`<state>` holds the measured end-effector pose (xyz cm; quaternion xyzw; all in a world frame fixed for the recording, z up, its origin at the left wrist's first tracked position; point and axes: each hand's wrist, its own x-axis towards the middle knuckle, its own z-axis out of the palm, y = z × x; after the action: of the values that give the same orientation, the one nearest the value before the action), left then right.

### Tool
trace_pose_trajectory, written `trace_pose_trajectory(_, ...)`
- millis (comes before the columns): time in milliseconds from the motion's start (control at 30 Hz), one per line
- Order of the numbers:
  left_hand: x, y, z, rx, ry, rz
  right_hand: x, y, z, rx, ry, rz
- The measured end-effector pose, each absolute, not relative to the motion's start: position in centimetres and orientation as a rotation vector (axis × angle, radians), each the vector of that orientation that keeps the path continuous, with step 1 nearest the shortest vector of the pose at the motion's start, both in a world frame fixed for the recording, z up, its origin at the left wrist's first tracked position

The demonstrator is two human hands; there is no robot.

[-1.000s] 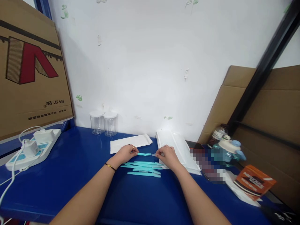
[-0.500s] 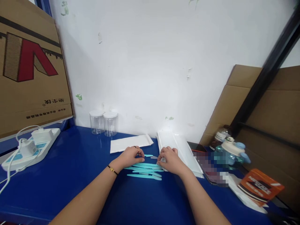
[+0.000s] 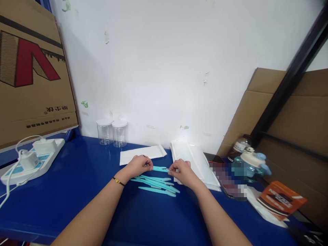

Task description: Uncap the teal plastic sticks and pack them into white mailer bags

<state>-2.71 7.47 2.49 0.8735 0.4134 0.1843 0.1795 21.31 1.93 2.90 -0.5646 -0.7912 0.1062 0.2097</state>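
Observation:
My left hand (image 3: 139,164) pinches the left end of a small bunch of thin turquoise eyebrow razors (image 3: 160,168), just above the blue table. At the bunch's other end, my right hand (image 3: 180,171) has its thumb and fingers closed around the tips, partly covering them. Closer to me lies a loose pile of more eyebrow razors (image 3: 153,181), overlapping at slight angles. One razor (image 3: 156,191) rests along the near side of this pile. Behind my left hand is a flat white packet (image 3: 140,154). A stack of white plastic bags (image 3: 197,164) lies behind and beside my right hand.
Two clear jars with white lids (image 3: 119,135) stand by the wall. On the left, a white power strip (image 3: 48,157) holds plugged chargers below a large cardboard box (image 3: 38,102). To the right are a phone (image 3: 225,184), a teal bottle (image 3: 252,164) and an orange packet (image 3: 280,200).
Both hands now hold a bunch of razors between them, slightly farther from the pile. The pile's razors have shifted and fanned out a little. The view has moved slightly.

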Motion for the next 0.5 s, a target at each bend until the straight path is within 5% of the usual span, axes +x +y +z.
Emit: trace_pose_trajectory(500,-4.9,9.3,1.0,2.349,1.43,0.456,21.7,3.2,1.4,-1.576,-2.201,0.299)
